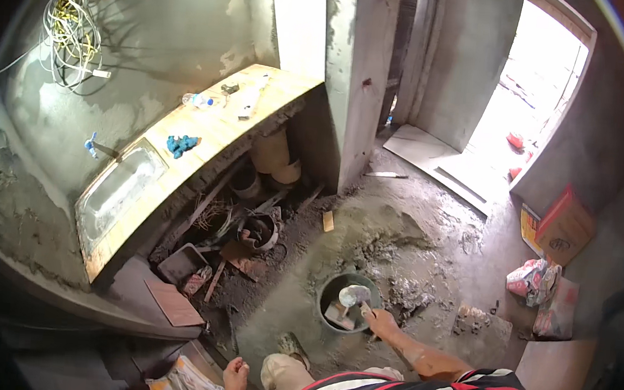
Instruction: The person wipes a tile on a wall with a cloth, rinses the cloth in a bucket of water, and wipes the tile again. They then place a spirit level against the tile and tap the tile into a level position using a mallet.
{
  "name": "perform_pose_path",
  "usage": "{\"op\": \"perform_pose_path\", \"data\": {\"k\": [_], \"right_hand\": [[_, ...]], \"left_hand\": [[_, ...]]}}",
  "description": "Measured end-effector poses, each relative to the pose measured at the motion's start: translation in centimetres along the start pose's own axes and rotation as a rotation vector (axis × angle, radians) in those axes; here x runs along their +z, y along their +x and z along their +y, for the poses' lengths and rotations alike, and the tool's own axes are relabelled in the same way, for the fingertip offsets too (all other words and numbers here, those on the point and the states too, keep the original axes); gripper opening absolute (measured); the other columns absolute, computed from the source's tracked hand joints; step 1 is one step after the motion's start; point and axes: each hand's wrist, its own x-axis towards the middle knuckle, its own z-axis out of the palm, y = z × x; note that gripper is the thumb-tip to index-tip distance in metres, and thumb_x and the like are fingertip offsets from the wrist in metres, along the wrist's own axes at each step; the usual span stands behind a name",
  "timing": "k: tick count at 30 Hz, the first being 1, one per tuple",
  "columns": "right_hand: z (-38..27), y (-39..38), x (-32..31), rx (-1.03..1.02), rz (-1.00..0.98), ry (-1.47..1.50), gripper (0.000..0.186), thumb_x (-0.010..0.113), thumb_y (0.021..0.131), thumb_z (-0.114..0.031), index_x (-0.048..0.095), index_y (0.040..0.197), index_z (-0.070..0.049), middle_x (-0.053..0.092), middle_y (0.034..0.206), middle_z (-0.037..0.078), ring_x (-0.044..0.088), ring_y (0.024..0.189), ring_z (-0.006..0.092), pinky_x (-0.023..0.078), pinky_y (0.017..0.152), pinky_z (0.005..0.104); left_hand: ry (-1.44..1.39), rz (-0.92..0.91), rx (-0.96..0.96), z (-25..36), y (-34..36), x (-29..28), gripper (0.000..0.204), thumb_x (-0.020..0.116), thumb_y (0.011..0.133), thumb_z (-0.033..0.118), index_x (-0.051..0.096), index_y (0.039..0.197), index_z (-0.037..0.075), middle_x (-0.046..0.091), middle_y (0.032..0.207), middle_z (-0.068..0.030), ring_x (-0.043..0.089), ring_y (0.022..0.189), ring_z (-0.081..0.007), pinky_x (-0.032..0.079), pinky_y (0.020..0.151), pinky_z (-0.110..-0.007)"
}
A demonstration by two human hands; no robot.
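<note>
My right hand (379, 323) is closed round the handle of a trowel (354, 295), whose shiny rounded metal blade is above a dark round bucket (325, 288). Inside the bucket lies a pale, flat, wet-looking piece (338, 315); the rest of its contents is in shadow. The bucket stands on the muddy floor in front of my knees, beside a spread of wet grey mortar (410, 294). My left hand (236, 377) is off to the left near my knee, its fingers curled in with nothing visible in them.
At left, a wooden-topped counter (215, 125) holds a basin (123, 189), blue gloves (182, 146) and a bottle. Buckets (258, 232) and debris crowd beneath it. Tiles (175, 304) lie by the counter. Cardboard boxes (564, 226) and bags (534, 280) stand along the right wall, near a bright doorway (529, 95).
</note>
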Motion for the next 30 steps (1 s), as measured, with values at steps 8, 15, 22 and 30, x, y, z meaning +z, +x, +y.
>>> {"op": "perform_pose_path", "data": {"k": [8, 15, 22, 30], "right_hand": [[-16.4, 6.6, 0.0, 0.113, 0.022, 0.062, 0.048, 0.06, 0.099, -0.047, 0.068, 0.098, 0.0, 0.07, 0.095, 0.027, 0.069, 0.094, 0.0441, 0.051, 0.08, 0.0512], [-18.5, 16.4, 0.2, -0.017, 0.24, 0.006, 0.049, 0.06, 0.099, -0.047, 0.066, 0.099, 0.002, 0.068, 0.096, 0.03, 0.067, 0.096, 0.0479, 0.05, 0.081, 0.0524], [-23.5, 27.9, -3.2, 0.03, 0.282, 0.108, 0.048, 0.058, 0.1, -0.046, 0.072, 0.095, 0.0, 0.069, 0.097, 0.03, 0.067, 0.095, 0.0484, 0.051, 0.081, 0.054], [-35.7, 40.2, -13.8, -0.112, 0.453, 0.15, 0.039, 0.066, 0.096, -0.037, 0.069, 0.103, 0.001, 0.07, 0.098, 0.029, 0.068, 0.098, 0.0484, 0.051, 0.083, 0.0532]], "left_hand": [[0.061, -0.31, 0.178, 26.0, 16.5, -4.2, 0.043, 0.072, 0.09, 0.016, 0.065, 0.127, -0.005, 0.072, 0.105, -0.0069, 0.064, 0.092, -0.0136, 0.053, 0.084, -0.029], [0.038, -0.561, 0.442, 47.6, 26.6, 0.6, 0.045, 0.069, 0.097, 0.012, 0.059, 0.138, -0.003, 0.069, 0.123, -0.0077, 0.062, 0.112, -0.015, 0.049, 0.099, -0.03], [0.279, -0.669, 0.706, 64.8, 36.8, 6.4, 0.041, 0.07, 0.097, 0.011, 0.062, 0.135, -0.001, 0.071, 0.119, -0.011, 0.066, 0.109, -0.0163, 0.052, 0.094, -0.03], [0.289, -0.643, 0.934, 82.5, 50.6, 16.8, 0.048, 0.071, 0.096, 0.022, 0.062, 0.135, -0.003, 0.072, 0.114, -0.0117, 0.065, 0.104, -0.0172, 0.053, 0.091, -0.031]]}}
